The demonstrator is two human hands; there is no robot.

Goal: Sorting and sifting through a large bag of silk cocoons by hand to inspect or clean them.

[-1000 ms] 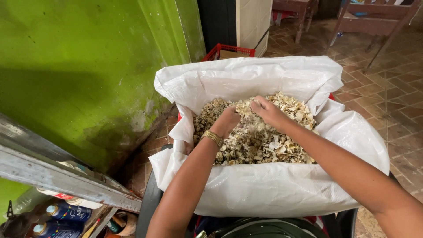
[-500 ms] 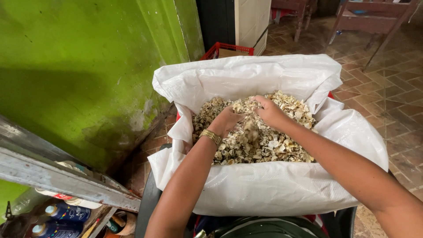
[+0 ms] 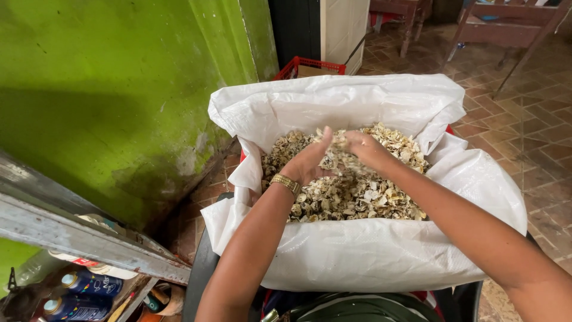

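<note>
A white woven sack (image 3: 369, 256) stands wide, its rim folded down, filled with pale dried husk pieces (image 3: 357, 194). Both my hands are raised just above the pile at its middle. My left hand (image 3: 310, 161), with a gold bracelet at the wrist, is cupped with fingers up. My right hand (image 3: 366, 149) faces it, a few centimetres away. A loose clump of husk pieces sits and spills between the two palms.
A green plastered wall (image 3: 119, 89) rises at left. A grey metal ledge (image 3: 89, 244) crosses the lower left, with blue cans (image 3: 89, 283) beneath it. A red crate (image 3: 304, 67) stands behind the sack. Brick floor and wooden furniture (image 3: 506, 30) lie at right.
The hands have lifted from the pile and turned palms toward each other. The husk clump that was falling between them half a second ago is now caught up between the palms.
</note>
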